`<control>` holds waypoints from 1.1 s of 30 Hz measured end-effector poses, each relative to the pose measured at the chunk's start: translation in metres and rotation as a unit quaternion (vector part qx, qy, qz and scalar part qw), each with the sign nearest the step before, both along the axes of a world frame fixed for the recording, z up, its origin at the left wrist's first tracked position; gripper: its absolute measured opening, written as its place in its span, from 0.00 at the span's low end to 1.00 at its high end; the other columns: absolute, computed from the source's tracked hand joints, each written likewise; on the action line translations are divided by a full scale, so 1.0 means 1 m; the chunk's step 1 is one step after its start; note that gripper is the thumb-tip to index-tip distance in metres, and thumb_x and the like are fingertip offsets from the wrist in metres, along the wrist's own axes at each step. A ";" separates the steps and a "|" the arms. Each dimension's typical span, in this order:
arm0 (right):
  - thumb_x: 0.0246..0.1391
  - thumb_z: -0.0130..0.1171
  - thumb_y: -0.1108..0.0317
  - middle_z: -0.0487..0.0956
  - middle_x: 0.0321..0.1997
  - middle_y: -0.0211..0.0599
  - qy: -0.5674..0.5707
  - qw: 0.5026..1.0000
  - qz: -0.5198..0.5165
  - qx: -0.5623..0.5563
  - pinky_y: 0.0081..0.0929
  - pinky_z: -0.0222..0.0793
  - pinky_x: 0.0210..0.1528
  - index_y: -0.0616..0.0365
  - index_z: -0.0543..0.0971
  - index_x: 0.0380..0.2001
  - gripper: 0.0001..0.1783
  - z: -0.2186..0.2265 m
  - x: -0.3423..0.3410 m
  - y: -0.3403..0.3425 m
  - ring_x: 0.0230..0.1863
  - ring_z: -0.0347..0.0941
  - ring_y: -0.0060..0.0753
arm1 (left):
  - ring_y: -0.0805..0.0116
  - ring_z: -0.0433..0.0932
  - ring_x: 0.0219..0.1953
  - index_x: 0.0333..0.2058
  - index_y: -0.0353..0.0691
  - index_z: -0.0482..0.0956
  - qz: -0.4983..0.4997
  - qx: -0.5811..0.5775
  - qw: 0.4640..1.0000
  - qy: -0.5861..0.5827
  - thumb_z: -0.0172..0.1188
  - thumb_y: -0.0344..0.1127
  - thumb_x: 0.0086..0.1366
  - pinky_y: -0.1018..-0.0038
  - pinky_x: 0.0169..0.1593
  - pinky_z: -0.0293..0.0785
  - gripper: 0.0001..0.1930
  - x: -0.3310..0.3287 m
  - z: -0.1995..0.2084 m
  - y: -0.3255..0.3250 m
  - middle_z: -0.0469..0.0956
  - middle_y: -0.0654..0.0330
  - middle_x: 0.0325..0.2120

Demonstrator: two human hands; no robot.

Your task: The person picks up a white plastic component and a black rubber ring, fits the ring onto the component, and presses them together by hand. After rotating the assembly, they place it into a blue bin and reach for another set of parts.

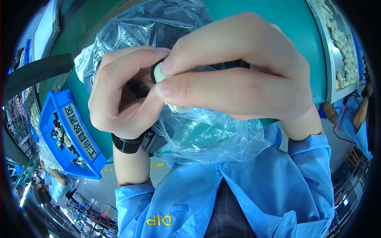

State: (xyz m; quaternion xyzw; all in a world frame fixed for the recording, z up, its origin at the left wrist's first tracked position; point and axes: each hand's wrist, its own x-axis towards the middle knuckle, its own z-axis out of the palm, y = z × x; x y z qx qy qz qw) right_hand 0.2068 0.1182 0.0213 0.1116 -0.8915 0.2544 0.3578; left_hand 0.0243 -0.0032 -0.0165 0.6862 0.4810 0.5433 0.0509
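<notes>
Close to the camera, both hands meet over a clear plastic bag point(206, 137). The thumb and forefinger of my right hand point(254, 75) pinch a small white rounded piece point(160, 72). A black rim point(153, 71) runs along that piece's left side; whether it belongs to the same part, I cannot tell. My left hand point(123, 89) is curled, its thumb and fingertips closed against the black-rimmed side. A bit of pale material point(178, 108) shows just under the right thumb. The curled fingers hide most of what lies inside the left hand.
A blue bin point(75, 135) with several small black-and-white parts stands at left on the green work surface point(274, 12). At far right is a metal-edged tray point(331, 51) of pale pieces. A dark curved bar point(39, 73) crosses the left. Other people point(357, 119) work at both sides.
</notes>
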 end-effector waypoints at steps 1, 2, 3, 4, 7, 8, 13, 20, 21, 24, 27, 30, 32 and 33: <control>0.37 0.67 0.75 0.80 0.32 0.44 -0.052 0.998 0.018 -0.011 0.19 0.68 0.21 0.66 0.82 0.32 0.14 0.005 0.005 0.003 0.22 0.74 0.29 | 0.76 0.75 0.24 0.39 0.28 0.78 -0.015 0.015 1.000 0.005 0.71 0.26 0.52 0.86 0.24 0.69 0.16 -0.002 0.001 0.002 0.81 0.51 0.33; 0.37 0.68 0.75 0.80 0.31 0.43 -0.103 0.994 0.036 -0.023 0.19 0.67 0.20 0.66 0.82 0.32 0.14 0.010 0.008 0.004 0.21 0.73 0.28 | 0.76 0.74 0.24 0.39 0.28 0.78 -0.029 0.030 0.999 0.010 0.71 0.27 0.52 0.86 0.25 0.69 0.16 -0.003 0.003 0.004 0.81 0.50 0.33; 0.37 0.68 0.75 0.80 0.31 0.43 -0.103 0.994 0.037 -0.021 0.19 0.67 0.20 0.66 0.82 0.32 0.14 0.002 0.006 0.002 0.21 0.73 0.28 | 0.76 0.74 0.24 0.39 0.28 0.78 -0.027 0.031 0.999 0.011 0.71 0.27 0.52 0.86 0.25 0.69 0.16 -0.002 0.001 0.004 0.81 0.50 0.33; 0.37 0.70 0.74 0.79 0.31 0.42 -0.022 0.999 0.018 -0.042 0.19 0.66 0.19 0.65 0.82 0.33 0.15 -0.013 0.001 -0.002 0.21 0.73 0.28 | 0.77 0.74 0.24 0.39 0.27 0.78 -0.036 0.029 0.999 -0.007 0.70 0.27 0.52 0.86 0.25 0.69 0.16 -0.002 -0.001 0.004 0.81 0.50 0.34; 0.37 0.73 0.72 0.79 0.31 0.39 0.138 0.987 -0.021 -0.081 0.19 0.65 0.19 0.64 0.81 0.34 0.17 -0.038 -0.008 -0.010 0.20 0.72 0.27 | 0.77 0.74 0.25 0.39 0.27 0.78 -0.053 0.027 0.997 -0.043 0.70 0.27 0.53 0.86 0.25 0.69 0.16 -0.001 -0.003 0.003 0.80 0.50 0.34; 0.36 0.74 0.71 0.78 0.31 0.38 0.151 0.985 -0.022 -0.083 0.20 0.65 0.19 0.63 0.81 0.34 0.19 -0.039 -0.008 -0.012 0.20 0.72 0.27 | 0.77 0.74 0.25 0.38 0.27 0.78 -0.046 0.016 0.998 -0.044 0.70 0.27 0.52 0.86 0.26 0.69 0.16 -0.001 -0.004 0.002 0.80 0.50 0.34; 0.33 0.78 0.66 0.77 0.30 0.35 0.187 0.978 -0.020 -0.089 0.21 0.66 0.19 0.60 0.81 0.34 0.22 -0.039 -0.010 -0.017 0.21 0.72 0.28 | 0.77 0.75 0.25 0.37 0.27 0.79 -0.030 -0.025 0.998 -0.050 0.68 0.24 0.50 0.86 0.26 0.70 0.15 0.000 0.001 -0.002 0.80 0.51 0.33; 0.34 0.77 0.65 0.77 0.29 0.34 0.163 0.982 -0.031 -0.092 0.20 0.67 0.20 0.58 0.81 0.33 0.21 -0.040 -0.008 -0.015 0.22 0.74 0.28 | 0.77 0.75 0.25 0.36 0.28 0.80 -0.005 -0.058 0.996 -0.073 0.66 0.21 0.49 0.86 0.26 0.70 0.13 0.005 0.002 -0.003 0.81 0.52 0.33; 0.34 0.77 0.65 0.77 0.29 0.34 0.167 0.981 -0.030 -0.090 0.20 0.67 0.19 0.58 0.81 0.33 0.21 -0.041 -0.009 -0.016 0.22 0.74 0.28 | 0.77 0.75 0.26 0.36 0.28 0.80 -0.003 -0.062 0.995 -0.076 0.66 0.21 0.49 0.86 0.26 0.70 0.13 0.006 0.003 -0.004 0.81 0.52 0.33; 0.35 0.77 0.65 0.77 0.29 0.34 0.179 0.980 -0.030 -0.087 0.20 0.67 0.19 0.59 0.81 0.33 0.20 -0.042 -0.011 -0.017 0.22 0.75 0.27 | 0.76 0.76 0.27 0.35 0.28 0.80 -0.005 -0.056 0.995 -0.086 0.66 0.20 0.49 0.86 0.26 0.70 0.13 0.007 0.004 -0.002 0.81 0.51 0.34; 0.35 0.76 0.65 0.78 0.28 0.34 0.189 0.978 -0.030 -0.087 0.20 0.67 0.19 0.60 0.80 0.33 0.20 -0.042 -0.014 -0.017 0.22 0.75 0.27 | 0.74 0.77 0.28 0.35 0.29 0.80 -0.013 -0.035 0.994 -0.104 0.66 0.20 0.48 0.85 0.26 0.70 0.13 0.007 0.002 0.001 0.82 0.51 0.34; 0.36 0.76 0.64 0.78 0.28 0.35 0.197 0.976 -0.032 -0.085 0.21 0.67 0.19 0.61 0.80 0.33 0.20 -0.043 -0.015 -0.018 0.22 0.75 0.27 | 0.70 0.79 0.30 0.36 0.29 0.80 -0.010 -0.008 1.000 0.005 0.66 0.19 0.48 0.83 0.27 0.71 0.13 0.004 0.001 0.002 0.82 0.51 0.33; 0.36 0.76 0.64 0.78 0.28 0.36 0.197 0.975 -0.031 -0.096 0.21 0.67 0.19 0.62 0.80 0.33 0.20 -0.044 -0.016 -0.020 0.22 0.75 0.28 | 0.69 0.79 0.30 0.36 0.30 0.80 -0.011 0.003 1.000 0.020 0.66 0.18 0.47 0.83 0.27 0.71 0.14 0.004 0.003 0.003 0.82 0.51 0.33; 0.36 0.76 0.64 0.78 0.27 0.36 0.197 0.974 -0.030 -0.106 0.21 0.67 0.19 0.62 0.80 0.33 0.21 -0.045 -0.016 -0.022 0.22 0.75 0.28 | 0.68 0.79 0.30 0.36 0.30 0.80 -0.011 0.014 0.999 0.035 0.65 0.18 0.47 0.83 0.27 0.72 0.14 0.003 0.004 0.005 0.82 0.51 0.33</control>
